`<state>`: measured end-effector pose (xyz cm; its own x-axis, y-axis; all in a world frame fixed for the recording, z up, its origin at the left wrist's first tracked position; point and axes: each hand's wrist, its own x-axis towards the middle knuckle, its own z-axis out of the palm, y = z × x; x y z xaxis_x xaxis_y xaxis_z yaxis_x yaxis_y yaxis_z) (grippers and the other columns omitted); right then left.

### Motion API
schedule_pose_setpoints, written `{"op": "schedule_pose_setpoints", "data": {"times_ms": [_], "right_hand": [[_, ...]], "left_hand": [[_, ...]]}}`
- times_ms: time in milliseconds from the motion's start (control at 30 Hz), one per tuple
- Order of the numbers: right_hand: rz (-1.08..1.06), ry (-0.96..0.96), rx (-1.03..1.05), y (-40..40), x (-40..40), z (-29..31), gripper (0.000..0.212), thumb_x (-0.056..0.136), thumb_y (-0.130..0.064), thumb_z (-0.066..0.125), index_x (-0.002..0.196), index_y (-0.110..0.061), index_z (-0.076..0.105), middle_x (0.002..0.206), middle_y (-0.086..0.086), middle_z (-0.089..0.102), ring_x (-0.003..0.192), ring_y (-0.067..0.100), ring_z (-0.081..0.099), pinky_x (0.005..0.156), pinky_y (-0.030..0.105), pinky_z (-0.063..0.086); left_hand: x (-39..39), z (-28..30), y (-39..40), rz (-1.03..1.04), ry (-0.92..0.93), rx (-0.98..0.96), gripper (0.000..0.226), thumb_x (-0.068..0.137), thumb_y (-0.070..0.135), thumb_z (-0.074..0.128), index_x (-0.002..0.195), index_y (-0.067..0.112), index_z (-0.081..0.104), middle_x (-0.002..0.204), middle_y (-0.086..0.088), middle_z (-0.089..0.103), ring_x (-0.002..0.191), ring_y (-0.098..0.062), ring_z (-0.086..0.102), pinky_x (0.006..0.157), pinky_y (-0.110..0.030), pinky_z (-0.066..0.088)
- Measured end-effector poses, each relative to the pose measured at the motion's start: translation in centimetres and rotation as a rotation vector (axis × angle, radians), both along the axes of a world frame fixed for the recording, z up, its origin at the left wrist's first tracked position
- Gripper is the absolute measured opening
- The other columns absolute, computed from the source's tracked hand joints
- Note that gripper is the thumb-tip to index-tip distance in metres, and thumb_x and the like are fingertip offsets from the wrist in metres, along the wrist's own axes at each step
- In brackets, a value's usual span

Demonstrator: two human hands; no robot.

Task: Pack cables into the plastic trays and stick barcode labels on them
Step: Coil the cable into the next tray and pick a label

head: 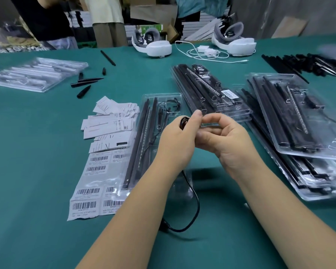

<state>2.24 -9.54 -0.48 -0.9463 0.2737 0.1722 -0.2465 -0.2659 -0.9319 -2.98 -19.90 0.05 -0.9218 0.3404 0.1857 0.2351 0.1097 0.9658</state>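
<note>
My left hand (179,140) grips a coiled black cable (183,122); my right hand (224,136) pinches it too. Both hover above a clear plastic tray (144,133); barcode labels (91,193) lie beside it.

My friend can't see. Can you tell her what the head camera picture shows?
Two hands, left and right, coil a black cable above a clear plastic tray on a green table. Barcode labels lie left of the tray; filled trays are stacked on the right.
</note>
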Motion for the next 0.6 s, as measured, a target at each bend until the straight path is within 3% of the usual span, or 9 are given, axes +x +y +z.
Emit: {"op": "schedule_pose_setpoints", "data": {"times_ms": [100, 200, 267, 333, 433, 533, 600], "right_hand": [[0.036, 0.023, -0.073, -0.2, 0.1, 0.1, 0.04, 0.056, -0.012, 0.075, 0.089, -0.012, 0.053, 0.07, 0.006, 0.072, 0.066, 0.015, 0.07, 0.06, 0.025, 0.055], [0.018, 0.021, -0.068, -0.4, -0.1, -0.3, 0.028, 0.063, -0.007, 0.074, 0.085, -0.01, 0.057, 0.071, 0.001, 0.07, 0.067, 0.014, 0.067, 0.063, 0.026, 0.055], [-0.016, -0.05, 0.049, -0.3, -0.4, -0.6, 0.018, 0.076, 0.004, 0.067, 0.081, -0.012, 0.061, 0.071, -0.003, 0.067, 0.065, 0.011, 0.063, 0.064, 0.024, 0.054], [-0.062, -0.188, 0.317, -0.3, -0.7, -1.0, 0.029, 0.083, 0.009, 0.058, 0.079, -0.019, 0.064, 0.071, -0.007, 0.065, 0.06, 0.006, 0.058, 0.056, 0.02, 0.05], [-0.067, -0.346, 0.689, -0.6, -0.9, -1.8, 0.032, 0.088, -0.002, 0.056, 0.079, -0.031, 0.065, 0.068, -0.005, 0.062, 0.061, 0.01, 0.057, 0.061, 0.03, 0.052], [-0.054, -0.342, 0.772, -0.6, -1.1, -2.1, 0.031, 0.088, -0.011, 0.058, 0.074, -0.038, 0.061, 0.069, 0.001, 0.059, 0.059, 0.013, 0.051, 0.059, 0.027, 0.048], [-0.023, -0.354, 0.699, -0.5, -1.1, -2.1, 0.03, 0.088, -0.013, 0.061, 0.077, -0.04, 0.063, 0.068, 0.001, 0.06, 0.059, 0.012, 0.051, 0.054, 0.022, 0.047]], "left_hand": [[0.5, 0.0, -0.2, 0.08, 0.273, -0.019, 0.039, 0.087, 0.05, 0.045, 0.059, 0.025, 0.038, 0.051, 0.017, 0.046, 0.049, -0.003, 0.039, 0.048, -0.018, 0.03], [0.4, 0.0, -0.4, 0.16, 0.336, -0.039, 0.043, 0.088, 0.054, 0.042, 0.058, 0.025, 0.035, 0.052, 0.017, 0.046, 0.049, -0.005, 0.039, 0.05, -0.027, 0.031], [0.1, 0.1, -0.4, 0.187, 0.276, 0.028, 0.049, 0.088, 0.055, 0.043, 0.055, 0.019, 0.035, 0.045, 0.015, 0.042, 0.045, -0.004, 0.036, 0.047, -0.02, 0.029], [-0.3, 0.1, -0.3, 0.212, 0.148, 0.124, 0.053, 0.089, 0.054, 0.046, 0.055, 0.014, 0.04, 0.044, 0.012, 0.038, 0.041, -0.002, 0.033, 0.042, -0.015, 0.028], [-0.9, -0.1, -0.2, 0.138, -0.12, 0.306, 0.054, 0.088, 0.053, 0.049, 0.044, 0.023, 0.037, 0.045, 0.01, 0.034, 0.044, -0.008, 0.033, 0.049, -0.015, 0.036], [-1.5, -0.3, 0.0, 0.058, -0.291, 0.407, 0.054, 0.078, 0.061, 0.048, 0.041, 0.024, 0.035, 0.047, 0.008, 0.03, 0.048, -0.014, 0.029, 0.066, -0.033, 0.039], [-1.9, -0.6, -0.1, 0.06, -0.347, 0.431, 0.055, 0.077, 0.063, 0.048, 0.04, 0.025, 0.035, 0.047, 0.008, 0.031, 0.046, -0.013, 0.029, 0.062, -0.034, 0.032]]}}
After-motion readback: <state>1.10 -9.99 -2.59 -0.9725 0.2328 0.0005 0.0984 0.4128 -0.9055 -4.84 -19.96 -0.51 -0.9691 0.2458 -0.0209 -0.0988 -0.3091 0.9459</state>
